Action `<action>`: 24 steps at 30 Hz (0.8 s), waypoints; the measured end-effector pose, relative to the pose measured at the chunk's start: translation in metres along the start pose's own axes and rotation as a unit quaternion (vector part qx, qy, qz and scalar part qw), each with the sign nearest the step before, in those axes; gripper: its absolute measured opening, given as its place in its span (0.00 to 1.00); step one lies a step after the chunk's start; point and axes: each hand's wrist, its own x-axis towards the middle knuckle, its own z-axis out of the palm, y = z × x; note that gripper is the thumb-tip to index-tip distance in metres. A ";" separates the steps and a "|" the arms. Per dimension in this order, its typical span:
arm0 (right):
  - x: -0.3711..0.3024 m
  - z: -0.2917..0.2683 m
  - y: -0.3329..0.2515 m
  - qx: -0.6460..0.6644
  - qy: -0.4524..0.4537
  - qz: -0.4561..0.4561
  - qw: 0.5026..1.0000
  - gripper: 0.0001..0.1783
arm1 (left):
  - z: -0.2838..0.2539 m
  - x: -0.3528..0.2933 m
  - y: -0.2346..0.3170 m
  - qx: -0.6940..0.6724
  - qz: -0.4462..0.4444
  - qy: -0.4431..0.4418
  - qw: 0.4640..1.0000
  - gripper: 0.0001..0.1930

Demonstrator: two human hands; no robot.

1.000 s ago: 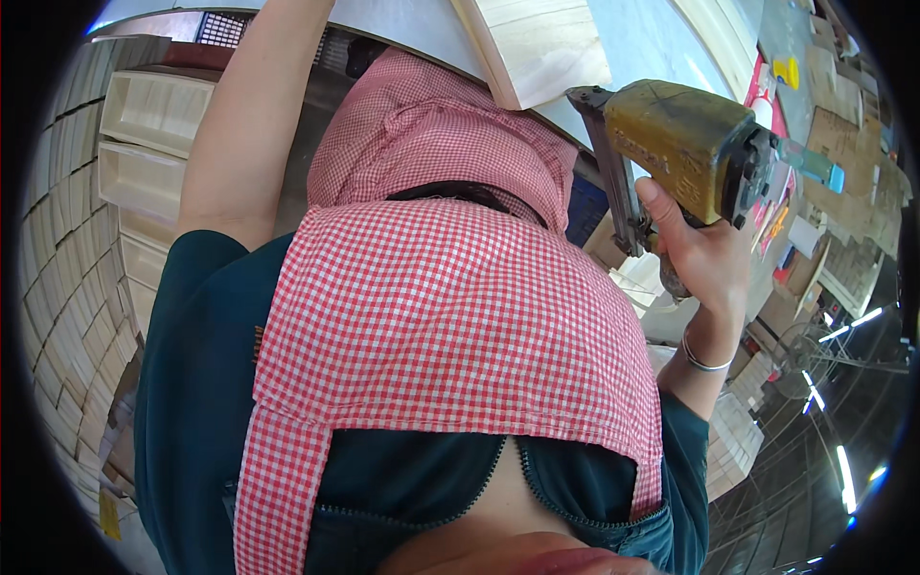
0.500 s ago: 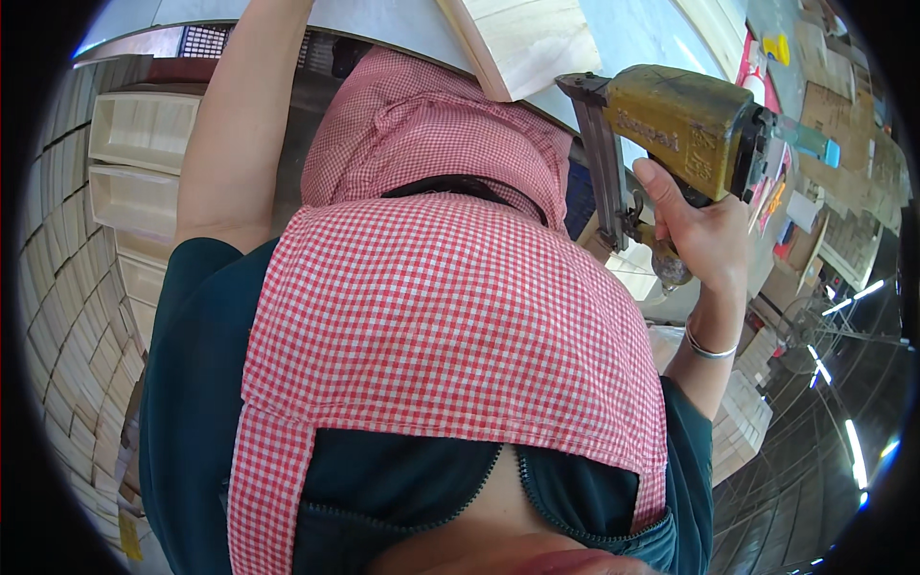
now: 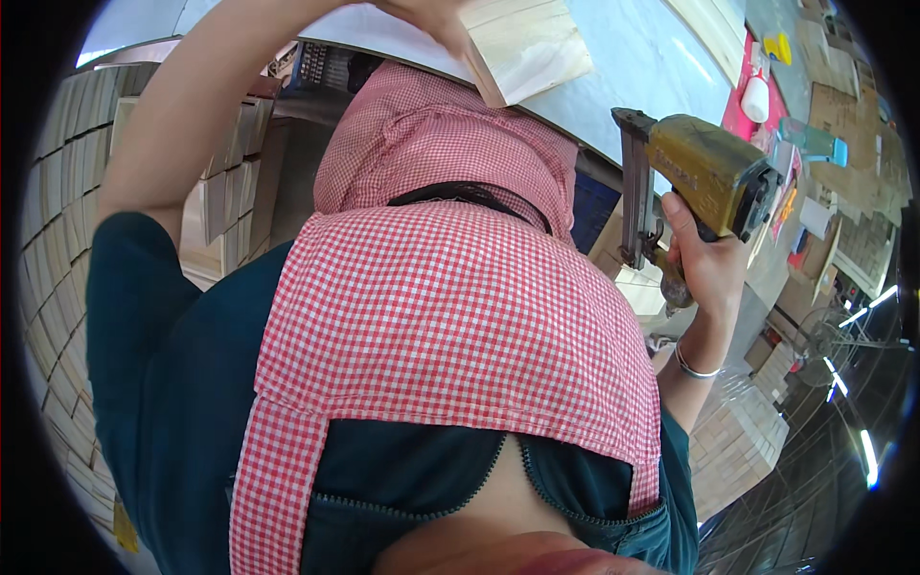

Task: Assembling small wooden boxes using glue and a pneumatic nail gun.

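Observation:
In my right hand [image 3: 709, 268] is a pneumatic nail gun [image 3: 709, 168] with a worn yellow body and a dark magazine, its nose toward the table. My fingers wrap round its grip, with the thumb along the near side. The gun is held at the table's right front edge, apart from the wood. A pale wooden box or block [image 3: 532, 53] sits at the front edge of the table, its upper part cut off by the frame. My left hand [image 3: 426, 19] is against the box's left side; its fingers are blurred and mostly hidden.
The light grey tabletop [image 3: 632, 67] spans the top. At its right are a white bottle [image 3: 755, 99], a clear bottle with a blue cap [image 3: 813, 142] and a yellow object [image 3: 778, 48]. Stacked wooden pieces [image 3: 62, 240] line the left; wrapped wood [image 3: 733, 436] stands behind on the right.
My left hand has come into view beside the wooden box, its elbow swung outward to the left. The nail gun has lowered and shifted right, away from the box.

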 end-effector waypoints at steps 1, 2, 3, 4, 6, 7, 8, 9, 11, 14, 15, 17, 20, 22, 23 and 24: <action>0.000 0.000 0.003 0.007 0.004 -0.006 1.000 0.15 | -0.004 0.022 0.000 0.126 0.039 0.132 0.982 0.49; 0.001 0.000 0.006 0.005 0.013 0.000 1.000 0.15 | -0.005 0.046 -0.003 0.247 0.080 0.261 0.930 0.47; -0.002 -0.003 0.007 0.009 0.019 0.000 1.000 0.15 | -0.004 0.062 -0.001 0.360 0.116 0.383 0.843 0.45; -0.003 -0.004 0.008 0.010 0.023 -0.005 1.000 0.15 | -0.004 0.078 -0.007 0.366 0.117 0.386 0.839 0.45; -0.003 -0.008 0.007 0.009 0.032 -0.017 0.999 0.14 | -0.012 0.099 -0.015 0.195 0.231 0.454 0.838 0.37; -0.003 -0.011 0.006 0.007 0.042 -0.019 0.999 0.14 | -0.015 0.099 0.000 0.202 0.238 0.453 0.835 0.37; -0.002 -0.013 0.005 0.007 0.056 -0.015 0.998 0.13 | -0.017 0.103 0.018 0.227 0.160 0.478 0.834 0.36; 0.002 -0.015 0.003 0.006 0.064 -0.012 0.998 0.13 | -0.013 0.102 0.038 0.245 0.078 0.502 0.826 0.35; 0.004 -0.016 0.002 0.003 0.087 0.004 0.996 0.12 | -0.010 0.107 0.064 0.275 -0.079 0.534 0.796 0.33; 0.011 -0.018 -0.003 -0.003 0.085 0.020 0.996 0.12 | -0.011 0.122 0.058 0.285 -0.076 0.549 0.783 0.32; 0.014 -0.018 -0.004 -0.004 0.077 0.025 0.997 0.12 | -0.010 0.126 0.053 0.287 -0.082 0.556 0.776 0.32; 0.020 -0.019 -0.005 -0.005 0.070 0.034 0.997 0.12 | -0.011 0.131 0.051 0.288 -0.086 0.562 0.771 0.31; 0.030 -0.022 -0.004 -0.012 0.038 0.004 0.999 0.12 | -0.013 0.135 0.053 0.272 -0.084 0.576 0.767 0.31; 0.035 -0.023 -0.004 -0.014 0.026 -0.005 1.000 0.12 | -0.014 0.137 0.053 0.265 -0.084 0.580 0.766 0.31; 0.037 -0.023 -0.003 -0.020 0.023 0.003 1.000 0.12 | -0.014 0.138 0.054 0.256 -0.084 0.576 0.772 0.31; 0.038 -0.023 -0.003 -0.026 0.021 0.010 0.999 0.12 | -0.014 0.140 0.054 0.248 -0.083 0.572 0.777 0.31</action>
